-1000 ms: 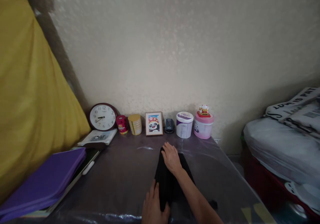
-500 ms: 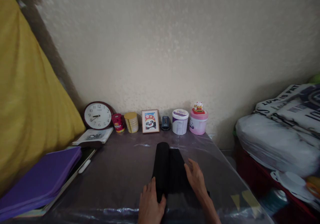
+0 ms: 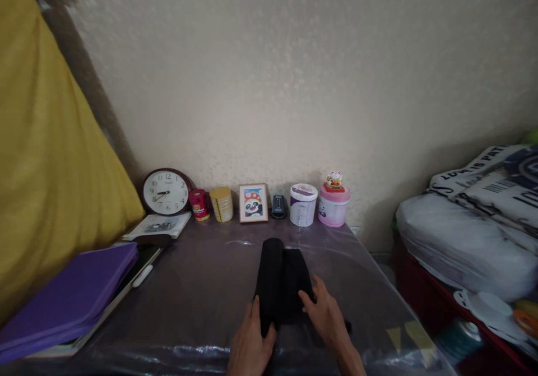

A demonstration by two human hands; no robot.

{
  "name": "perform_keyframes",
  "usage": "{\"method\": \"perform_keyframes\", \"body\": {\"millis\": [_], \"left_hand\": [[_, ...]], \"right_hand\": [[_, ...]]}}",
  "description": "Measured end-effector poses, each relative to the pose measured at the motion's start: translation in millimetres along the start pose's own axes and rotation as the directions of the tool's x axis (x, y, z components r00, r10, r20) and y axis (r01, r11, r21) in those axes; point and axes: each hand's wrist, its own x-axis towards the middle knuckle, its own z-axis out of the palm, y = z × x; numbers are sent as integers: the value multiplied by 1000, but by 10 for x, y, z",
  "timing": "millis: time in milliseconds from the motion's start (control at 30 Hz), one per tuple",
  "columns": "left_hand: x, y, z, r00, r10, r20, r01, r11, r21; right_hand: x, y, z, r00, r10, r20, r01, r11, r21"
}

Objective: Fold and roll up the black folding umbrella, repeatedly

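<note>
The left hand [image 3: 251, 345] straddled the near end of a black cloth [image 3: 270, 272], thumb on one side and fingers along the other, a hold that probably kept the bundle from slipping. The right hand [image 3: 327, 311] was at the opposite edge, narrowly curled, its thumb over the black fabric; whether it pinched the layer could not be told. The cloth lay lengthwise near the middle of the table [image 3: 202, 292], thick and rounded at left, flatter at right, which would explain a hand on either flank. Beyond it, along the wall [image 3: 269, 84], stood a clock [image 3: 166, 193], a red tin [image 3: 199, 205], a yellow tub [image 3: 221, 204], a picture [image 3: 253, 203], a small blue device [image 3: 278, 206], a white tub [image 3: 303, 207] and a pink tub [image 3: 333, 209], apparently set back to leave working room. The pink tub's lid served as a perch for a figurine [image 3: 334, 181]. At left, purple folders [image 3: 75, 286] lay well apart from the hands, beside a yellow drape [image 3: 54, 157]; at right, beyond the table's edge, was wrapped bedding [image 3: 458, 247].
</note>
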Motion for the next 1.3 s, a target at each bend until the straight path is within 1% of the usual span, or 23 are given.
{"method": "perform_keyframes", "body": {"millis": [100, 167, 233, 333, 400, 467, 600, 733, 867, 933, 1167, 1300], "left_hand": [[-9, 29, -17, 999, -39, 20, 38, 999, 31], [-13, 47, -26, 998, -59, 28, 57, 997, 56], [-15, 57, -29, 997, -70, 22, 68, 995, 73], [-16, 50, -18, 998, -70, 6, 69, 994, 85], [-9, 31, -4, 998, -67, 9, 66, 994, 86], [2, 9, 8, 999, -50, 14, 49, 996, 80], [22, -15, 15, 999, -32, 33, 30, 997, 71], [31, -11, 16, 998, -40, 57, 35, 996, 83], [39, -20, 31, 998, -29, 54, 25, 997, 75], [40, -31, 37, 998, -28, 50, 24, 997, 67], [39, -78, 57, 998, -31, 48, 30, 999, 22], [10, -46, -3, 997, -18, 76, 17, 1000, 13]], "right_hand": [[-51, -51, 85, 997, 65, 49, -72, 983, 170], [-80, -43, 180, 997, 62, 49, -72, 972, 225], [-102, 1, 295, 1000, 26, 11, -28, 974, 225], [-115, 64, 445, 995, -83, -54, 93, 970, 223], [-118, 48, 495, 987, -151, -61, 161, 960, 228], [-127, -24, 503, 979, -199, -39, 202, 953, 225], [-166, -199, 490, 949, -314, 1, 310, 939, 152], [-185, -266, 551, 911, -408, 63, 406, 913, 41], [-169, -288, 610, 883, -435, 174, 450, 891, -55], [-159, -313, 605, 870, -448, 207, 472, 878, -81], [-172, -441, 525, 812, -518, 268, 567, 810, -150], [-203, -452, 536, 796, -552, 247, 600, 774, -201]]}}
